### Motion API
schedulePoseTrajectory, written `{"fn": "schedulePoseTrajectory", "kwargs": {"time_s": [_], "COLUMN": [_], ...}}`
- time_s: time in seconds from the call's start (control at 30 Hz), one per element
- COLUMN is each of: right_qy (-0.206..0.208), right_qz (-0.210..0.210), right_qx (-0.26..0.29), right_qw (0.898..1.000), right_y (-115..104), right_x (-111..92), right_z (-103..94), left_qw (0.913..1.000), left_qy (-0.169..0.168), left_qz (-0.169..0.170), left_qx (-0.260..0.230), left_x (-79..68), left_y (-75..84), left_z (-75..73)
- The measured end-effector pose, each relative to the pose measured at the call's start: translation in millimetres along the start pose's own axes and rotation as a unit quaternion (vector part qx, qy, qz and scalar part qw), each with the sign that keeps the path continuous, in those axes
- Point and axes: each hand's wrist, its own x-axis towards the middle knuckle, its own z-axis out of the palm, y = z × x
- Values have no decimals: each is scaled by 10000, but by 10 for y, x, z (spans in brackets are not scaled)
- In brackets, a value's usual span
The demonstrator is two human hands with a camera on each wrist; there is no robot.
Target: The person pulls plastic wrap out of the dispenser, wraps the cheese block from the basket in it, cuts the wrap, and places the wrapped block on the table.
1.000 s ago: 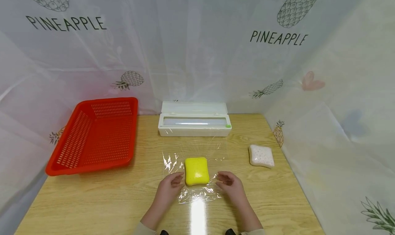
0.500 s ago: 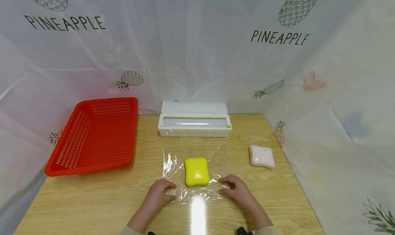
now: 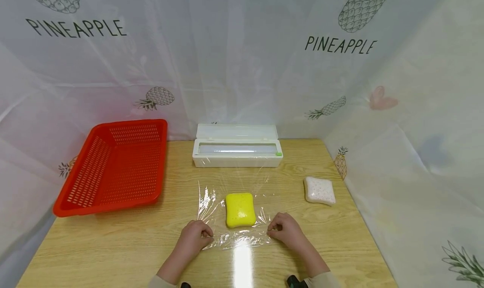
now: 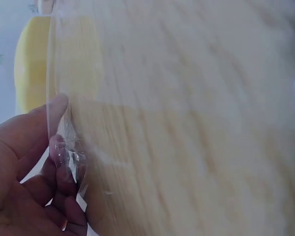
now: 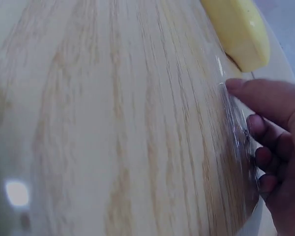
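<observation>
A yellow sponge with rounded corners lies on a sheet of clear cling film in the middle of the table. The film runs back toward the open white cling film dispenser. At the film's near left corner, my left hand pinches its edge; in the left wrist view the bunched film shows at the fingers. My right hand pinches the near right corner, thumb and fingers together there. The sponge's side appears beyond the right hand in the right wrist view.
To the left stands a red plastic basket with perforated sides. A pale speckled sponge lies at the right of the wooden table. Curtains printed with pineapples hang behind and at the sides.
Both hands have moved outward from beside the yellow sponge to the film's near corners, the left one farther. Their fingers have closed on the film, which looks more tautly creased at the left.
</observation>
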Motion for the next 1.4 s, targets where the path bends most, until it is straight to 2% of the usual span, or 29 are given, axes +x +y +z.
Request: {"fn": "schedulePoseTrajectory", "kwargs": {"time_s": [0.13, 0.27, 0.4, 0.53, 0.63, 0.77, 0.9, 1.0, 1.23, 1.4], "right_qy": [18, -74, -139, -282, -308, -172, -26, -13, -96, -122], "right_qz": [-140, 129, 506, 506, 335, -104, -581, -696, -331, 69], "right_qx": [497, 955, 1168, 1115, 859, 314, 45, 70, 553, 1481], "right_qw": [9987, 9953, 9918, 9921, 9953, 9993, 9983, 9976, 9979, 9889], "right_y": [-1, -3, 0, 20, 48, 99, 148, 173, 188, 142], "right_x": [-28, -76, -104, -96, -77, -45, -25, -28, -53, -112], "right_z": [-19, -48, -76, -98, -123, -162, -187, -207, -243, -275], "left_qw": [9998, 9966, 9920, 9900, 9902, 9919, 9940, 9939, 9863, 9861], "left_qy": [-87, -478, -774, -906, -908, -772, -620, -604, -465, -543], "left_qz": [1, -66, -34, -9, 46, 86, -99, -286, -446, -179], "left_qx": [-201, -668, -1000, -1081, -1060, -1002, -895, -873, -1520, -1560], "left_x": [-10, -17, -27, -36, -35, -38, -52, -78, -136, -155], "left_y": [-19, -24, -20, -30, -56, -98, -126, -141, -150, -163], "left_z": [-15, -79, -136, -154, -152, -160, -194, -223, -314, -379]}}
